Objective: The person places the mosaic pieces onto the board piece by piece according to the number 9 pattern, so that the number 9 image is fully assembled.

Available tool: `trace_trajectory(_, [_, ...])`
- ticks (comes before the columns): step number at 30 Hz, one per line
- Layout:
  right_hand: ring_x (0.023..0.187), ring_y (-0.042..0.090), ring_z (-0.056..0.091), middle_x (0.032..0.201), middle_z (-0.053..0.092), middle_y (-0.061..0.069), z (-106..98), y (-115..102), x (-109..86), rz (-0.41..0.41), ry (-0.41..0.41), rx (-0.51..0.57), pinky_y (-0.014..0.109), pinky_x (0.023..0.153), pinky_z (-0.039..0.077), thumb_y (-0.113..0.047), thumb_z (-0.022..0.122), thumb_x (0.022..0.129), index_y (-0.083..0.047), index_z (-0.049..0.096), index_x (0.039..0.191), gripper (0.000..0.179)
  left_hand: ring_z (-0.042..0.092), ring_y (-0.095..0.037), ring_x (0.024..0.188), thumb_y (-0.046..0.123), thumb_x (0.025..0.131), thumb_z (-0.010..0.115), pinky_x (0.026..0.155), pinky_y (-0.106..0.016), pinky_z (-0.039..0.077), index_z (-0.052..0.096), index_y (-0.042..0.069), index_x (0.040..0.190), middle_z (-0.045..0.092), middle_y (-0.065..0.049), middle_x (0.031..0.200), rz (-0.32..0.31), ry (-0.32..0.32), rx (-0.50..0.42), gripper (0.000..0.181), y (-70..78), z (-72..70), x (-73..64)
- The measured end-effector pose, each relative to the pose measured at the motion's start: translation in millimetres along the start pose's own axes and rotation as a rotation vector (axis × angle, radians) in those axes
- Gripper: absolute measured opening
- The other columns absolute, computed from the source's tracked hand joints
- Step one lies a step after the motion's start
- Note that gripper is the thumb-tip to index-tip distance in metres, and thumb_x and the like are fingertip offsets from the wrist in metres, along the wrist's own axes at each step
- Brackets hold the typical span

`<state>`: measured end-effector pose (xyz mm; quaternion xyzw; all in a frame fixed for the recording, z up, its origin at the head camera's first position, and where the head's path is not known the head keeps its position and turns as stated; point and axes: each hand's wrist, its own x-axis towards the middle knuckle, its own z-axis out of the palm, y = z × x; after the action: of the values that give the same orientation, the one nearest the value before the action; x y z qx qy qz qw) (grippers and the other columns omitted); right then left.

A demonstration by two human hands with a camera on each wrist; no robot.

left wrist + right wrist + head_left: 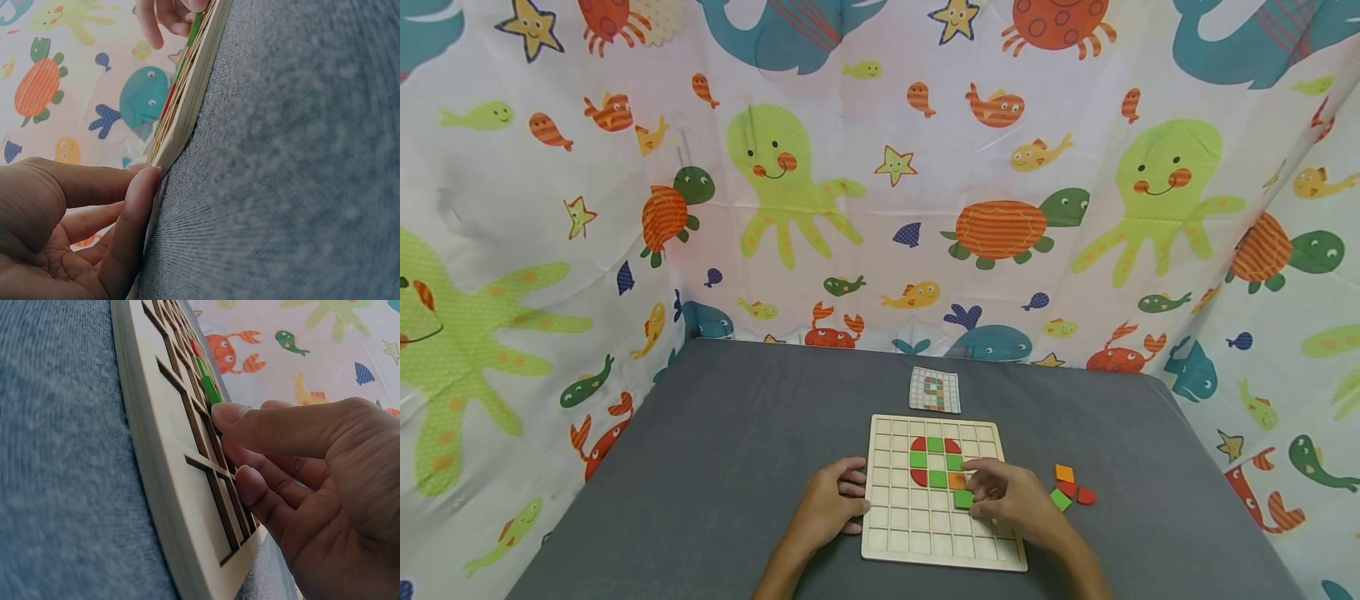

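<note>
A square wooden grid board lies on the table, with red, green and orange tiles in several cells. My left hand grips the board's left edge; in the left wrist view its thumb and index finger meet the rim. Over the board's right half is my right hand, thumb tip against a green tile below an orange tile. In the right wrist view, the thumb touches that green tile, and the other fingers are bent and apart from it. The fingertips partly hide nearby cells.
Right of the board lie loose tiles: an orange square, a red piece and a green tile, among others. A small pattern card is behind the board. A printed cloth surrounds the grey table.
</note>
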<state>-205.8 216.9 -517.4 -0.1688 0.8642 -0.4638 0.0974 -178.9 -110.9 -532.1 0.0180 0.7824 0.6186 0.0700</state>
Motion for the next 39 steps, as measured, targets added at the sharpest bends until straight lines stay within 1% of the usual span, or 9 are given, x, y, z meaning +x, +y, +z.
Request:
trace_trajectory(6, [0.084, 0.014, 0.067, 0.103, 0.072, 0.005, 1, -1, 0.2, -0.002, -0.003, 0.012, 0.024, 0.075, 0.059, -0.005, 0.089, 0.081, -0.003, 0.068, 0.136, 0.058, 0.068, -0.024, 0.100, -0.007, 0.080, 0.080, 0.055, -0.039, 0.064, 0.062, 0.000, 0.142, 0.067, -0.013, 0.118, 0.002, 0.000, 0.000, 0.065, -1.0, -0.5, 0.0])
trace_trajectory(14, [0.086, 0.016, 0.069, 0.105, 0.073, 0.008, 3, -2, 0.5, 0.004, -0.004, 0.062, 0.023, 0.075, 0.060, -0.003, 0.087, 0.083, -0.001, 0.067, 0.137, 0.058, 0.068, -0.024, 0.101, -0.006, 0.080, 0.080, 0.056, -0.039, 0.065, 0.062, 0.000, 0.143, 0.066, -0.014, 0.118, 0.000, 0.000, -0.006, 0.065, -1.5, -1.5, -0.4])
trace_trajectory(20, [0.088, 0.017, 0.071, 0.106, 0.073, 0.010, 2, -2, 0.7, -0.003, 0.001, 0.077, 0.024, 0.077, 0.061, -0.003, 0.087, 0.085, 0.000, 0.066, 0.137, 0.057, 0.068, -0.024, 0.100, -0.007, 0.080, 0.080, 0.056, -0.039, 0.065, 0.062, -0.001, 0.142, 0.066, -0.014, 0.118, 0.005, 0.001, -0.004, 0.065, -1.6, -1.8, -0.1])
trace_trajectory(25, [0.090, 0.018, 0.070, 0.107, 0.073, 0.011, -5, -1, -1.3, 0.010, 0.015, 0.082, 0.024, 0.078, 0.061, -0.007, 0.086, 0.087, 0.001, 0.065, 0.138, 0.056, 0.068, -0.024, 0.100, -0.006, 0.080, 0.080, 0.055, -0.039, 0.065, 0.062, 0.000, 0.142, 0.067, -0.014, 0.118, 0.006, 0.004, -0.001, 0.066, -1.7, -1.0, 0.6])
trace_trajectory(32, [0.093, 0.018, 0.070, 0.110, 0.073, 0.015, -19, 5, -5.0, 0.011, 0.055, 0.103, 0.024, 0.081, 0.061, -0.007, 0.084, 0.089, 0.004, 0.063, 0.139, 0.055, 0.068, -0.024, 0.100, -0.007, 0.080, 0.080, 0.055, -0.039, 0.065, 0.062, 0.000, 0.142, 0.067, -0.014, 0.118, 0.009, 0.005, 0.001, 0.065, -0.5, -0.3, -0.1])
trace_trajectory(39, [0.095, 0.019, 0.071, 0.113, 0.072, 0.018, -31, 11, -13.7, -0.002, 0.088, 0.129, 0.025, 0.079, 0.061, -0.009, 0.085, 0.089, 0.003, 0.060, 0.142, 0.060, 0.068, -0.024, 0.101, -0.006, 0.080, 0.080, 0.055, -0.039, 0.065, 0.062, -0.001, 0.142, 0.066, -0.014, 0.119, 0.006, 0.005, 0.002, 0.065, -0.6, -0.3, 0.3])
